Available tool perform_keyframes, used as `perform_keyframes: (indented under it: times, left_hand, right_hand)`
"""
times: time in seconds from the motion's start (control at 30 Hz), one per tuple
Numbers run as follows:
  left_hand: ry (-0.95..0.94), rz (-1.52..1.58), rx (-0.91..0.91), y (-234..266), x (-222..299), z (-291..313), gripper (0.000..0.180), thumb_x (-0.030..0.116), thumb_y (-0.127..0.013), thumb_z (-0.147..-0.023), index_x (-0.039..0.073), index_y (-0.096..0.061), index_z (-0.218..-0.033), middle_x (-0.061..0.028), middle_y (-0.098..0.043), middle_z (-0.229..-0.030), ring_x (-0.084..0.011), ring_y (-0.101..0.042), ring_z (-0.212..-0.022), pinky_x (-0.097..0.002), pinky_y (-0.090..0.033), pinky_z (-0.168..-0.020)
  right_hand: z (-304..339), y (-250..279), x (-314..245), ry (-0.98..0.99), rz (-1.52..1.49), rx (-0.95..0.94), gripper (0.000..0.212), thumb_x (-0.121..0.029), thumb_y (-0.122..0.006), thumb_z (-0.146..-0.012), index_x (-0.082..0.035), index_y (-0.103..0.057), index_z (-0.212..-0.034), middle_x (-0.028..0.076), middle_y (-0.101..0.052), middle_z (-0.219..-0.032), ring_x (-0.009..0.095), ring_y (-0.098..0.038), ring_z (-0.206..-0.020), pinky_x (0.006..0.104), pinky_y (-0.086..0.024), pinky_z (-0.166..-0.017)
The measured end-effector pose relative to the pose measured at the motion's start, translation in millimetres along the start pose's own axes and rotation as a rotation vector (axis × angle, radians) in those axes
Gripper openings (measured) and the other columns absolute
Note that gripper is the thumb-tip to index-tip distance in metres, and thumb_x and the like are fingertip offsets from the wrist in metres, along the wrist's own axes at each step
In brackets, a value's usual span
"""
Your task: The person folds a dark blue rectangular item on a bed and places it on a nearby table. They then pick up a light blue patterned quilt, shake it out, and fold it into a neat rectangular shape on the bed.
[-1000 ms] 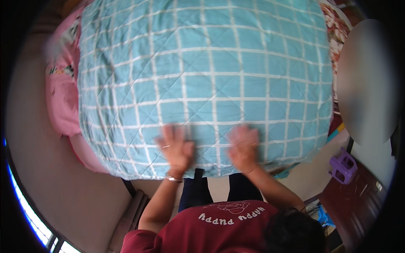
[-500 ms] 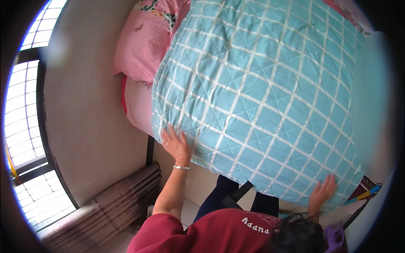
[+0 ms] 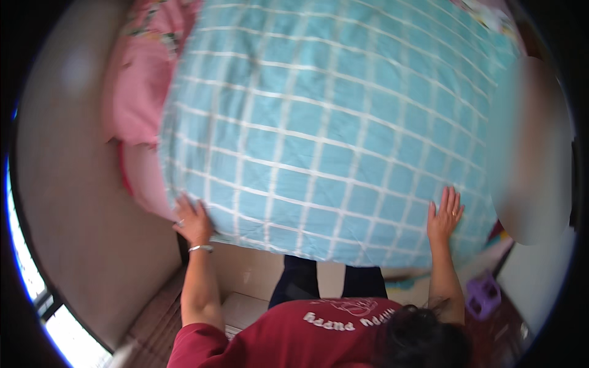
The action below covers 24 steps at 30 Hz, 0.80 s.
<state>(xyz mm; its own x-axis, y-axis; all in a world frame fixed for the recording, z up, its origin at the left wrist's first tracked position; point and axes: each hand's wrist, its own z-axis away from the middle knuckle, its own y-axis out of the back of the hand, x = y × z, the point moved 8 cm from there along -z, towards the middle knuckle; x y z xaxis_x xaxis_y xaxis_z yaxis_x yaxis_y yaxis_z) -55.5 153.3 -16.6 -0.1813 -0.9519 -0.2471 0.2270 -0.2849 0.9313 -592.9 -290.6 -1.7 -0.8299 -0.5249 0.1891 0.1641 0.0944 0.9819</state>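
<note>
A light blue quilt (image 3: 331, 135) with a white grid pattern is spread over the bed. My left hand (image 3: 194, 222), wearing a ring and with a bracelet at the wrist, rests with fingers apart on the quilt's near left corner. Toward the near right side, my right hand (image 3: 446, 214) lies flat on the quilt, fingers stretched out and pointing away from me. Neither hand holds anything. The quilt looks mostly smooth, with faint creases at its upper left; motion blurs part of it.
Pink pillows (image 3: 142, 92) lie at the bed's left end, above a pink sheet (image 3: 148, 184). A plain wall (image 3: 67, 159) and a barred window (image 3: 24, 245) stand to the left. A purple plastic item (image 3: 483, 297) sits at lower right. A blurred shape covers the right rim.
The view has turned, and the bed now sits straighter in it. My right hand has moved farther up onto the quilt. My left hand stays at the near left corner.
</note>
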Motion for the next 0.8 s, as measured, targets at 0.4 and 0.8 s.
perform_keyframes:
  times: [0.4,0.8]
  left_hand:
    - [-1.306,0.111,0.081,45.0,305.5,174.9,0.053,0.043,-0.05,-0.093,0.026,-0.043,-0.142,-0.0087,-0.032,-0.152,-0.0307,-0.021,-0.144,-0.0583,-0.007,-0.114]
    - [-0.859,-0.056,0.19,35.5,237.2,109.2,0.069,0.047,-0.05,-0.091,0.017,-0.03,-0.149,-0.0172,-0.019,-0.156,-0.0387,-0.014,-0.144,-0.065,-0.009,-0.11]
  right_hand:
    - [-16.1,53.6,-234.6,0.629,-0.679,-0.034,0.045,-0.039,-0.066,-0.081,-0.018,-0.061,-0.12,0.003,-0.05,-0.136,0.025,-0.037,-0.134,0.0528,-0.026,-0.111]
    - [12.5,20.4,-47.8,-0.034,-0.42,0.041,0.064,-0.03,-0.067,-0.079,-0.003,-0.048,-0.134,0.014,-0.044,-0.141,0.034,-0.037,-0.133,0.0565,-0.024,-0.11]
